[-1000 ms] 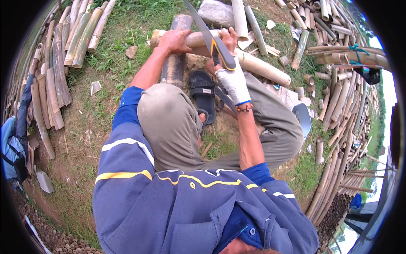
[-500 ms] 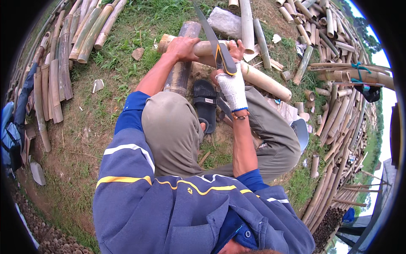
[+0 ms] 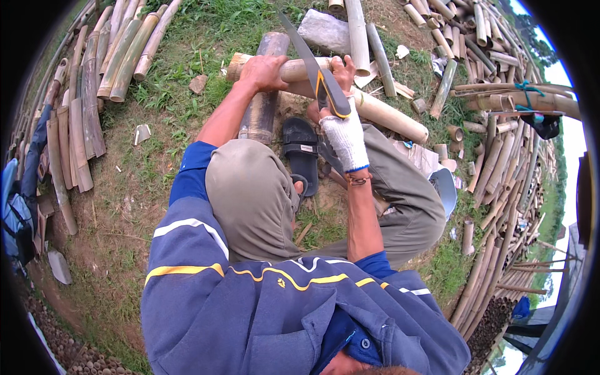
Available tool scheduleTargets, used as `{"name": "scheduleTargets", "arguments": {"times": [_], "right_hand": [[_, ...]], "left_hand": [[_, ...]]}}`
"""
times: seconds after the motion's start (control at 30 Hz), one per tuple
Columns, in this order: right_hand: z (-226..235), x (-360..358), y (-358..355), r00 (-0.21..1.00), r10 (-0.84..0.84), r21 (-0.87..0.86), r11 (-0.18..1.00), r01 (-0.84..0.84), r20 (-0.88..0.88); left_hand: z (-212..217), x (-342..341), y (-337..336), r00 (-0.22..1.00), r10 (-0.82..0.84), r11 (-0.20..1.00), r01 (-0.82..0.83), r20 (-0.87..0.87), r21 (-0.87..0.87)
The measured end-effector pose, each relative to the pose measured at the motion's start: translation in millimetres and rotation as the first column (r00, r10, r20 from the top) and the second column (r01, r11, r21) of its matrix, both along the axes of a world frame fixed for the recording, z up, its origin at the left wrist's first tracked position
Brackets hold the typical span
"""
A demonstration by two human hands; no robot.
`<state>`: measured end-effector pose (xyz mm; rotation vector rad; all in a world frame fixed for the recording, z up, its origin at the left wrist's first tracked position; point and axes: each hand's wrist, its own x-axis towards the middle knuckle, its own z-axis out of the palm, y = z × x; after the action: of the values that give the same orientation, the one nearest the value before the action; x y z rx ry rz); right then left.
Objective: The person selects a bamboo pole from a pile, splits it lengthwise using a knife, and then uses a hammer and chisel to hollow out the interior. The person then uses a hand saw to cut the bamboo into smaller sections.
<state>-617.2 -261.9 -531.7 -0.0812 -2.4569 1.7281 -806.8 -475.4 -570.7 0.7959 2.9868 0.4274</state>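
A pale bamboo pole [image 3: 390, 119] lies slanting across a thick dark bamboo log [image 3: 255, 119] on the ground in front of me. My left hand [image 3: 265, 72] is wrapped over the pole near its left end, where it crosses the log. In my right hand [image 3: 342, 125], which wears a white fingerless glove, is a handsaw [image 3: 306, 56] with a black and orange handle. Its long grey blade points away and to the left, passing over the pole just right of my left hand. Some fingers of the right hand show beside the pole; where the teeth meet it is hidden.
Under my knees is a foot in a black sandal [image 3: 301, 153]. A grey stone [image 3: 324, 32] and upright-lying bamboo pieces [image 3: 357, 37] are beyond the pole. Bamboo piles [image 3: 128, 56] lie at left, with larger stacks [image 3: 500, 150] at right.
The right hand and handsaw have drawn slightly toward me, the handle shifting a little right. My left hand keeps its hold on the bamboo pole. The whole view has shifted slightly.
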Motion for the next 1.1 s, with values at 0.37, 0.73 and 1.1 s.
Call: {"name": "scheduleTargets", "arguments": {"times": [0.37,0.73,1.1], "right_hand": [[41.7,191.1,15.3,0.997,-0.012,0.099,0.995,0.004,0.076],[-40.4,0.5,-4.0,0.905,0.102,0.278,0.961,0.018,-0.414],[-10.3,5.4,7.0,0.990,-0.057,0.042,0.997,0.063,-0.128]], "left_hand": [[-4.7,3.0,3.6,0.999,-0.008,1.000,0.008,0.050,-0.007],[3.3,4.1,-13.1,0.998,0.032,0.999,-0.032,0.050,-0.002],[-9.2,-9.6,11.6,0.981,0.191,0.981,-0.189,-0.042,0.037]]}}
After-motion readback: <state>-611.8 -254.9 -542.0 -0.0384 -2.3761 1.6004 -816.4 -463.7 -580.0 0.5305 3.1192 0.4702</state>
